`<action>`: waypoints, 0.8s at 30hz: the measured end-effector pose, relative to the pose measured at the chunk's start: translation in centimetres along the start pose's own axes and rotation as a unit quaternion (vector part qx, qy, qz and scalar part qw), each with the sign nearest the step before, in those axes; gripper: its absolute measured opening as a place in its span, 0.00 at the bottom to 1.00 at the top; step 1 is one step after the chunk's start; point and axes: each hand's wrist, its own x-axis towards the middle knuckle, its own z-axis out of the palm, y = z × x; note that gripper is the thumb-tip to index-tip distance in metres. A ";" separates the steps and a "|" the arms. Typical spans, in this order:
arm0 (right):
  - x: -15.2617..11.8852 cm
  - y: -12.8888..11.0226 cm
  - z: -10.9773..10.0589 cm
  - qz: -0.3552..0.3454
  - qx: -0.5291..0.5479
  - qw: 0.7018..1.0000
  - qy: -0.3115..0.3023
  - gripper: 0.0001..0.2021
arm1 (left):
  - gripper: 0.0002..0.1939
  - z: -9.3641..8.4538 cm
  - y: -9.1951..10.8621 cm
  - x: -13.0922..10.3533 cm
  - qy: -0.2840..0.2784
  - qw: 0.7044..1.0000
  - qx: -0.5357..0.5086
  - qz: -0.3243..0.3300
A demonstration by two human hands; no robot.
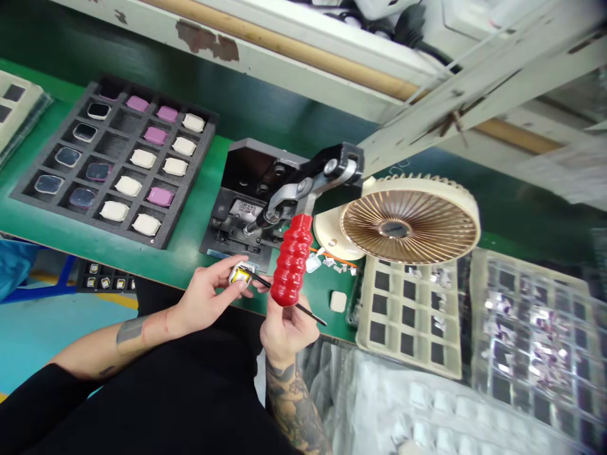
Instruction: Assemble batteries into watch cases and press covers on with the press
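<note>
Between the thumb and fingers of my left hand (208, 294) is a small white watch-like casing (238, 273) with a yellow part inside. My right hand (287, 328) grips a thin black stick-like tool (310, 314), and its far end reaches into the casing. Both hands are close together at the bench's front edge. Partly in front of my right hand is the red handle (293, 259) of a toggle clamp. The clamp sits on a black press fixture (246, 215) just beyond the casing. Some right fingers are hidden behind the handle.
A grey foam tray (173, 212) at left holds white, purple and dark-faced casings. A fan (410, 221) stands right of the fixture. Near it lie a white square piece (338, 301) and small scraps. Cream compartment tray (412, 366) and clear tray (493, 272) are further right.
</note>
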 end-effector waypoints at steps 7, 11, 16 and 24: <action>-0.3 1.0 -0.8 0.179 0.138 0.974 -0.030 0.04 | 0.18 0.2 0.0 -0.1 0.019 1.000 0.004 0.011; -1.1 -0.3 -1.6 0.106 0.121 0.985 -0.063 0.07 | 0.22 0.2 0.0 0.2 0.037 0.998 -0.039 -0.022; -0.2 -0.6 -1.8 0.013 0.036 0.998 0.054 0.06 | 0.25 0.3 0.3 0.8 0.049 0.988 -0.129 -0.074; 0.3 1.2 -1.0 0.098 0.070 0.992 0.030 0.06 | 0.27 0.9 -0.3 1.1 0.041 0.960 -0.241 -0.140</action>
